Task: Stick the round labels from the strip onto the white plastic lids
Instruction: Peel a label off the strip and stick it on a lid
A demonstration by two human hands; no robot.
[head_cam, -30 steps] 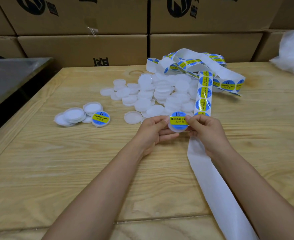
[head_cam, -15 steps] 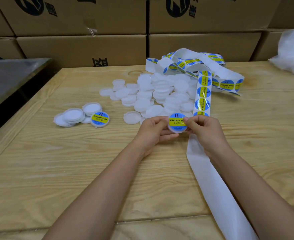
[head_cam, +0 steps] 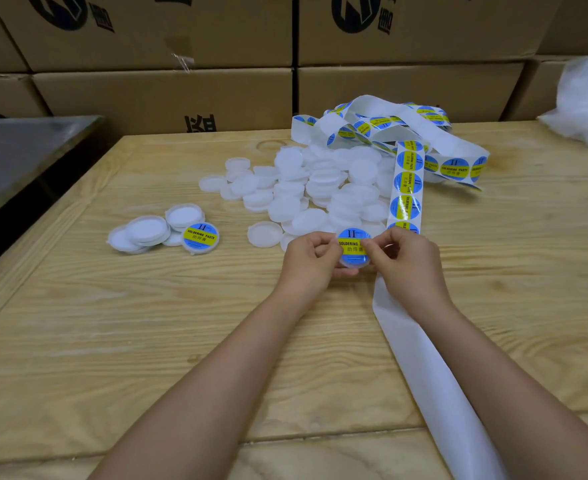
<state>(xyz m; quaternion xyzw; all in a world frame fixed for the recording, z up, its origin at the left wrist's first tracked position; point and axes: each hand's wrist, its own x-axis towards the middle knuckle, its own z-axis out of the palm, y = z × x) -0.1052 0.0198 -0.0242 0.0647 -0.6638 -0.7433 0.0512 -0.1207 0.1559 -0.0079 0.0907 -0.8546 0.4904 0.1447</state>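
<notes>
Between both hands is a white lid [head_cam: 352, 251] with a blue and yellow round label on its face. My left hand [head_cam: 311, 263] grips its left edge. My right hand [head_cam: 408, 263] holds its right side, the thumb lying across the label. The label strip [head_cam: 407, 183] runs from a tangled heap at the back down past my right hand, and its bare white backing [head_cam: 434, 382] trails toward me. A pile of plain white lids [head_cam: 320, 192] lies behind my hands.
At the left sits a small group of lids [head_cam: 150, 230], one labelled lid [head_cam: 200, 237] among them. Cardboard boxes [head_cam: 168, 95] wall the table's far edge. A metal surface [head_cam: 19, 150] borders the left, and a white plastic bag [head_cam: 586, 102] lies far right.
The lid has dropped a little and my right thumb has slid leftward onto the label, covering part of its text.
</notes>
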